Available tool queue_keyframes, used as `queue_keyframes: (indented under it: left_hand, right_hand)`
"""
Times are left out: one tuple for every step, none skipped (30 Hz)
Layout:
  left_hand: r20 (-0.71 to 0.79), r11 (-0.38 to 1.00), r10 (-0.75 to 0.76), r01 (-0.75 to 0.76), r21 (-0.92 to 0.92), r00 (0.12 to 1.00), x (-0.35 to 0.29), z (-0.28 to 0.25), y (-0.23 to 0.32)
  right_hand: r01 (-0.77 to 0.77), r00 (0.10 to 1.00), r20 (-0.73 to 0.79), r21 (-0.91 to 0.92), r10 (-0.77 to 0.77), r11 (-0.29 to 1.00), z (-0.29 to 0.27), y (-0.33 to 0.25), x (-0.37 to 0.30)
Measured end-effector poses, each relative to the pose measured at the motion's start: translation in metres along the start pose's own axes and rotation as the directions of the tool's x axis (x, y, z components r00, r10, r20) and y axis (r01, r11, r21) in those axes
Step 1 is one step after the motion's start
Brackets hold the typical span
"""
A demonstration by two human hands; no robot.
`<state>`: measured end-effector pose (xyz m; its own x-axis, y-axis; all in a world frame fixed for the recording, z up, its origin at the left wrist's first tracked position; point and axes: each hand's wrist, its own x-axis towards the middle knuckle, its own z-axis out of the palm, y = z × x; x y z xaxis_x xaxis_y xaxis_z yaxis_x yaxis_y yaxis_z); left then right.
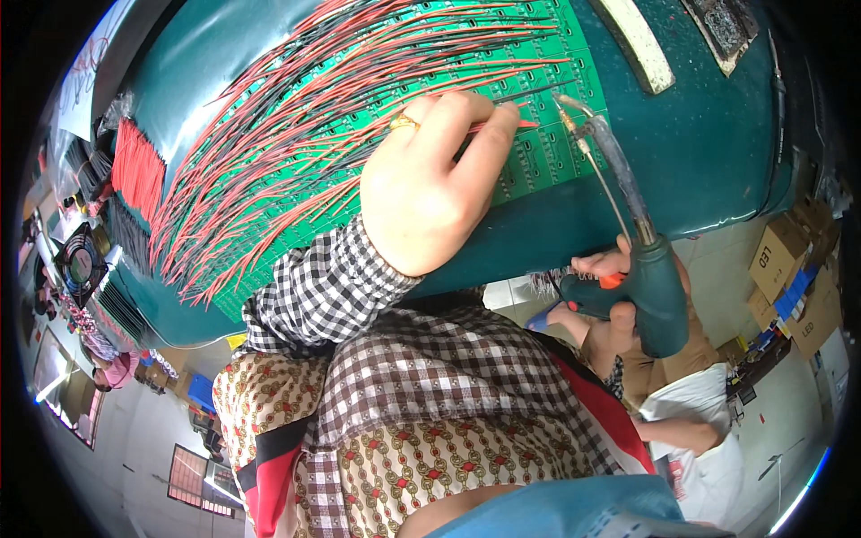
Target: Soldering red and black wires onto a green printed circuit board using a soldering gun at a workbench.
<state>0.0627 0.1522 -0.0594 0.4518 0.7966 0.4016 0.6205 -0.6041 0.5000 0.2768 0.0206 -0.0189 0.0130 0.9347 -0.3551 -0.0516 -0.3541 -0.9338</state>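
Note:
My left hand (430, 188) rests over a green circuit board panel (549, 170), its thumb and forefinger pinched on a red wire (527, 125) whose end sticks out to the right. Rows of red and black wires (296, 117) fan across the panel and trail off to the left. My right hand (603, 263), partly hidden, is wrapped around the handle of a green soldering gun (662, 300). The gun points up and away, with a thin solder feed tube (608, 190) beside its metal barrel. Its bent tip hovers by the panel's right edge, close to the wire ends; whether it touches one I cannot tell.
A bundle of red wires (139, 170) and one of black wires (130, 235) lie at the table's left. A pale bar (635, 45) and a scorched block (725, 31) sit far right on the green tabletop (708, 161). Cardboard boxes (778, 255) stand beyond; a small fan (79, 263) is left.

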Motion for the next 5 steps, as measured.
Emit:
queue_keyframes:
  left_hand:
    - [0.047, 0.998, -0.061, 0.062, -0.023, 0.997, 0.002, 0.0, 0.003]
    - [0.05, 0.998, -0.062, 0.062, -0.011, 0.997, 0.002, 0.0, 0.005]
    - [0.053, 0.997, -0.07, 0.07, -0.008, 0.996, 0.001, 0.0, 0.006]
    - [0.056, 0.997, -0.077, 0.077, -0.006, 0.995, 0.002, 0.0, 0.007]
    - [0.065, 0.996, -0.093, 0.093, 0.002, 0.993, 0.002, -0.003, 0.008]
  right_hand:
    - [-0.002, 0.998, -0.067, 0.137, 0.011, 0.991, 0.001, 0.003, -0.003]
    - [-0.001, 0.998, -0.06, 0.146, 0.01, 0.989, -0.002, 0.012, -0.003]
    - [0.056, 0.998, -0.036, 0.174, -0.051, 0.983, -0.005, 0.021, -0.005]
    - [0.113, 0.994, -0.015, 0.202, -0.112, 0.973, -0.007, 0.027, -0.006]
    - [0.149, 0.989, -0.054, 0.238, -0.14, 0.96, -0.001, 0.031, -0.006]
